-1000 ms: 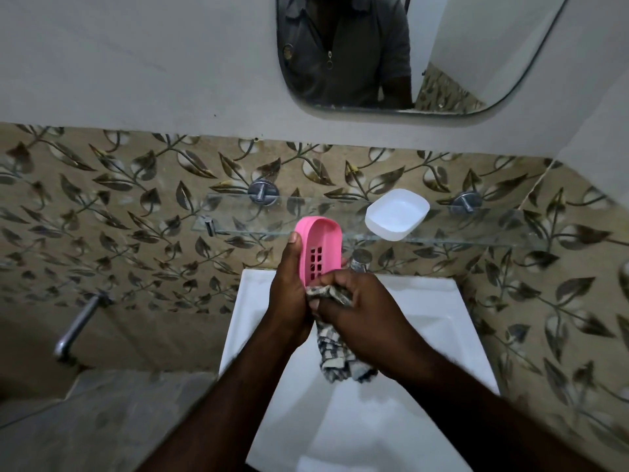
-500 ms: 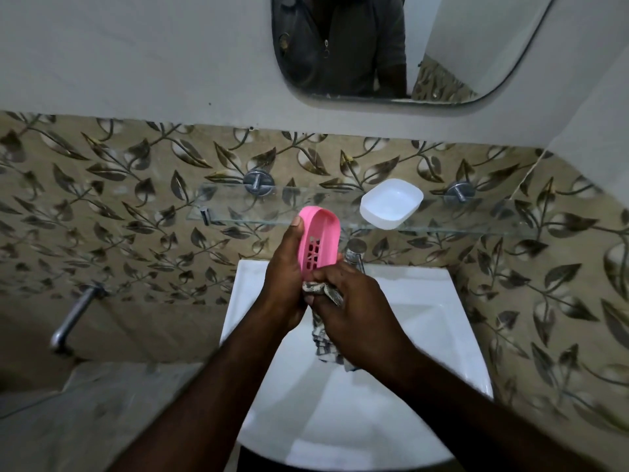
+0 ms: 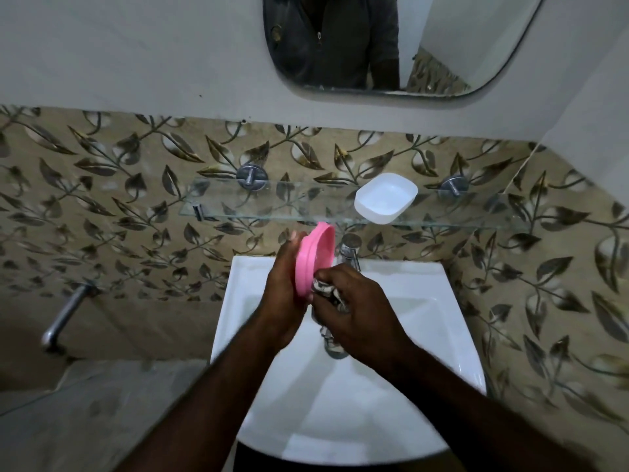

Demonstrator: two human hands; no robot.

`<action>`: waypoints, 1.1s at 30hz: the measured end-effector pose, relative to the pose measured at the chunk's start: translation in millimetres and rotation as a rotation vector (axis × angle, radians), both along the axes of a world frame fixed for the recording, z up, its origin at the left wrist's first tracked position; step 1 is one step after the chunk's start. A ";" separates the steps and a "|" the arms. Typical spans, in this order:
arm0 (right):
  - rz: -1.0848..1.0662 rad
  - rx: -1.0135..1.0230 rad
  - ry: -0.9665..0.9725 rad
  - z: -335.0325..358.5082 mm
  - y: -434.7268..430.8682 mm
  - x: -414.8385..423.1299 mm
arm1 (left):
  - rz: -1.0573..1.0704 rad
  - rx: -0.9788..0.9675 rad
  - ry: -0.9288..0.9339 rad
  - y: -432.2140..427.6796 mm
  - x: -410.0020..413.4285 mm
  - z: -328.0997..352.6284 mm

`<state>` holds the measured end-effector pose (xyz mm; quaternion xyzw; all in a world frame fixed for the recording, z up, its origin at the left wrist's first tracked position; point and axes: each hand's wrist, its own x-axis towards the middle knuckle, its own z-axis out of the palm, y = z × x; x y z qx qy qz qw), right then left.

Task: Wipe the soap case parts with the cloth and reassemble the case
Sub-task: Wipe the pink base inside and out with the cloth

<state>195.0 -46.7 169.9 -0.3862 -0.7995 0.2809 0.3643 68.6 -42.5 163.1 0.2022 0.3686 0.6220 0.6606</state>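
My left hand (image 3: 284, 287) holds the pink soap case part (image 3: 315, 258) upright over the basin, turned so its rim and outer edge face me. Against the pink part's lower right edge my right hand (image 3: 357, 313) grips a bunched checked cloth (image 3: 328, 294), whose tail hangs down below that hand. The white soap case part (image 3: 386, 197) lies hollow side up on the glass shelf (image 3: 272, 202) above, to the right of my hands.
A white wash basin (image 3: 425, 301) sits under my hands with a chrome tap (image 3: 350, 248) at its back edge. A second chrome tap (image 3: 66, 318) juts from the tiled wall at left. A mirror (image 3: 476, 46) hangs above the shelf.
The pink part has been turned in my left hand, so its slotted face no longer shows and its rim faces me. My right hand still presses the cloth to its lower edge.
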 end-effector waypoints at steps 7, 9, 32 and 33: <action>0.045 -0.290 0.253 10.4 -18.1 -15.8 | 0.124 0.281 -0.095 -9.2 3.7 -13.9; 0.087 -0.107 0.135 6.7 -18.6 -12.2 | 0.115 0.271 -0.139 -7.5 2.1 -13.9; -0.003 0.130 -0.428 -1.7 -4.9 12.6 | 0.271 0.151 -0.289 -18.2 12.0 -6.4; -0.002 0.090 -0.401 -1.5 -5.5 11.1 | 0.275 0.151 -0.285 -18.6 11.4 -8.7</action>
